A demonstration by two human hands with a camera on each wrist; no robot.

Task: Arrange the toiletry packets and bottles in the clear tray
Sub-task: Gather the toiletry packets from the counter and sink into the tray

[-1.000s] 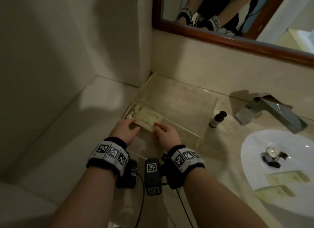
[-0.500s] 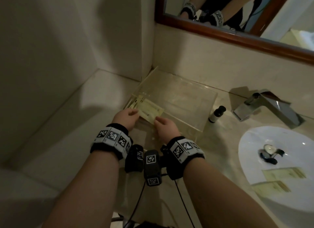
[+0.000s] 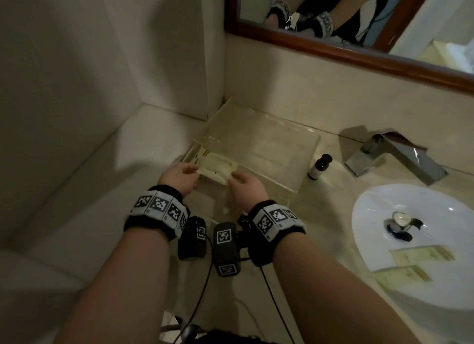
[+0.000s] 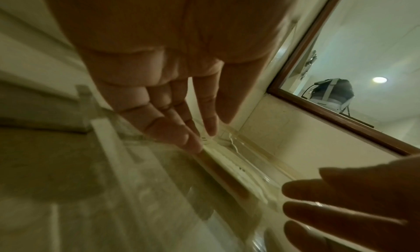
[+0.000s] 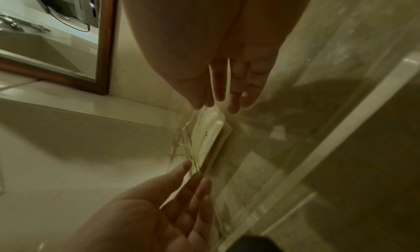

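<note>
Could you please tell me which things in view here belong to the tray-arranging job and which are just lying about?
Belonging to the job:
clear tray
packets in the tray, touched by left hand and right hand
small bottle beside the tray
two packets at the basin edge

Just there:
tap
basin
mirror

Both forearms are bare, with no sleeves. Each wrist wears a black band faced with white panels printed with black square fiducial codes; the right-wrist band matches. Beside each band hangs a black camera block (also code-tagged), trailing thin black cables.
</note>
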